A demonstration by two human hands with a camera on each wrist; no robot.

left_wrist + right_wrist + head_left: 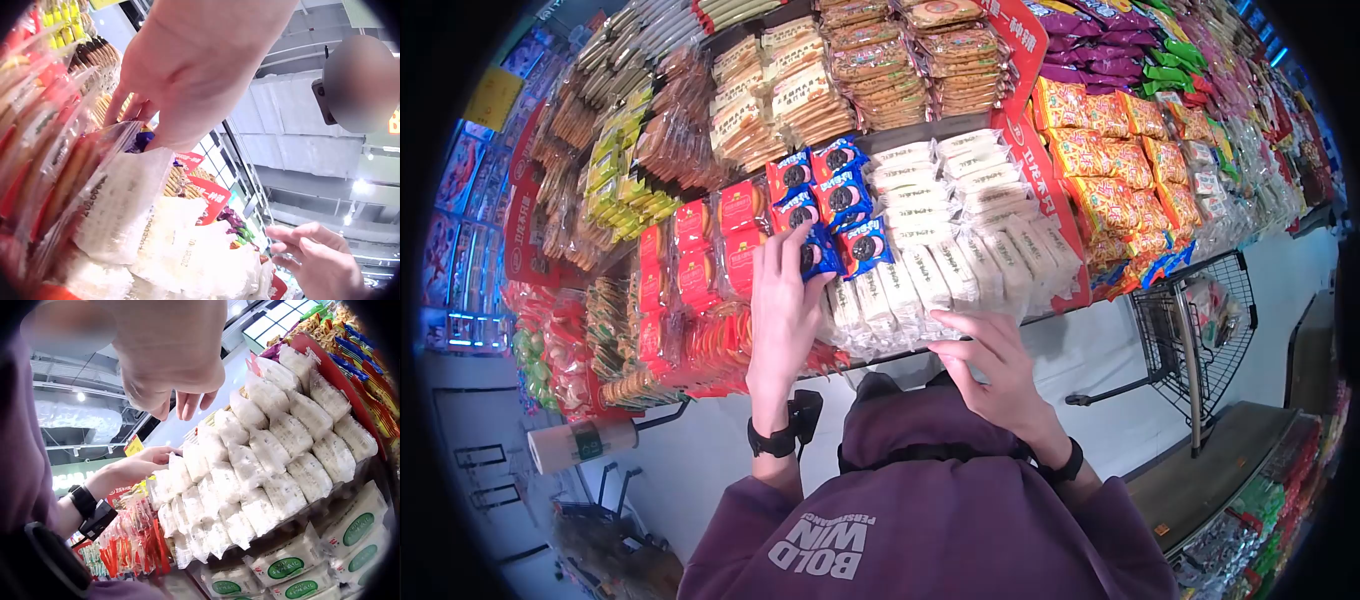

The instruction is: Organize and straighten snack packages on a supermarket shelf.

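Observation:
Several blue cookie packets (840, 195) with dark sandwich cookies pictured on them lie in two columns between red packets and white packets. My left hand (785, 305) is at the near end of these columns, pinching the nearest left blue packet (818, 254) between thumb and fingers. In the left wrist view a bit of blue wrapper (144, 140) shows under the left hand (187, 81), the rest hidden. My right hand (990, 368) hovers by the front edge of the white wrapped packets (930, 275), fingers loosely bent and holding nothing.
Red packets (695, 255) stand left of the blue ones, and orange snack bags (1100, 150) fill the right section. Red printed divider strips (1040, 180) separate the sections. A wire shopping cart (1200, 320) stands at the right, and a plastic-bag roll (580, 443) sticks out at the lower left.

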